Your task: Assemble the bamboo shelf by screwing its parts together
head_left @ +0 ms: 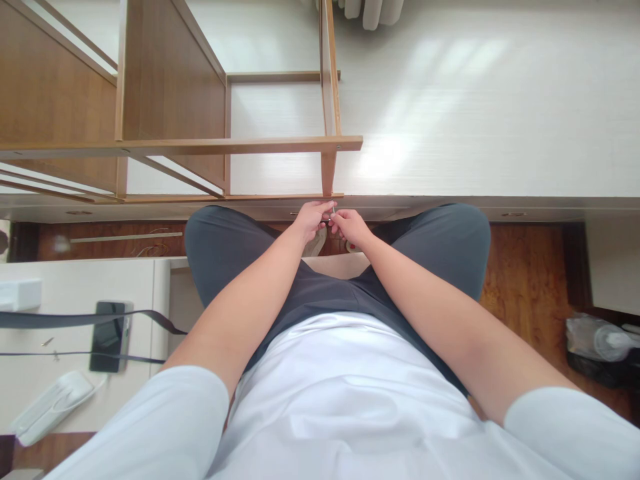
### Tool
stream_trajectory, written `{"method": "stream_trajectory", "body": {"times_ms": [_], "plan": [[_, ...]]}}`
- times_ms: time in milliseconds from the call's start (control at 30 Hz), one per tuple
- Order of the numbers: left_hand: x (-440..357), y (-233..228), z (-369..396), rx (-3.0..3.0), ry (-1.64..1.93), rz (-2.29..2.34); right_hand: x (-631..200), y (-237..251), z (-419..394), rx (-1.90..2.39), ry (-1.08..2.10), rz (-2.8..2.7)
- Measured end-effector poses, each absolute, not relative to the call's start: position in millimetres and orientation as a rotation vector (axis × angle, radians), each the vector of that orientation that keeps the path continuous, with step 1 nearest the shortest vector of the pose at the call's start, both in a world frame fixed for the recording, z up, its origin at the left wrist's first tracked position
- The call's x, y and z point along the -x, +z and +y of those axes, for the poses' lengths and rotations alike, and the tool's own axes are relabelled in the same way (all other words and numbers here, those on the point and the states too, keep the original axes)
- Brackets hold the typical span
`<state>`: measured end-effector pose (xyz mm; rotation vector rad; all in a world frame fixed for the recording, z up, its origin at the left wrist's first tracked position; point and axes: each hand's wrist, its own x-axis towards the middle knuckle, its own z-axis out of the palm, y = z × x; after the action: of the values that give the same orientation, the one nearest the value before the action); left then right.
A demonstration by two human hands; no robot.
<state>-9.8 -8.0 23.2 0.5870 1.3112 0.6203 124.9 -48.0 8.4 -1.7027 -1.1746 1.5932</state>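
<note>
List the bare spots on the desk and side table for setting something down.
Desk: wide bare stretch right of the wooden shelf, out to the far edge. Crowded at the front edge, where left hand and right hand meet under the shelf. Side table: phone, strap and white case fill the front; back is bare.

A white short-sleeved shirt (345, 400) covers the torso, its sleeves ending above the elbows at 7 and 5 o'clock. Dark grey trousers (225, 247) cover both legs toward 12 o'clock. Forearms are bare.
</note>
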Motion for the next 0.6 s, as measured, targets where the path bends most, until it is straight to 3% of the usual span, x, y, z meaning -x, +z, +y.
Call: {"method": "stream_trajectory", "body": {"times_ms": [600], "plan": [[10.8,15.0,-7.4,-0.623,0.62,1.301,-123.4,15.6,-47.5,1.698,1.648,-1.074]]}}
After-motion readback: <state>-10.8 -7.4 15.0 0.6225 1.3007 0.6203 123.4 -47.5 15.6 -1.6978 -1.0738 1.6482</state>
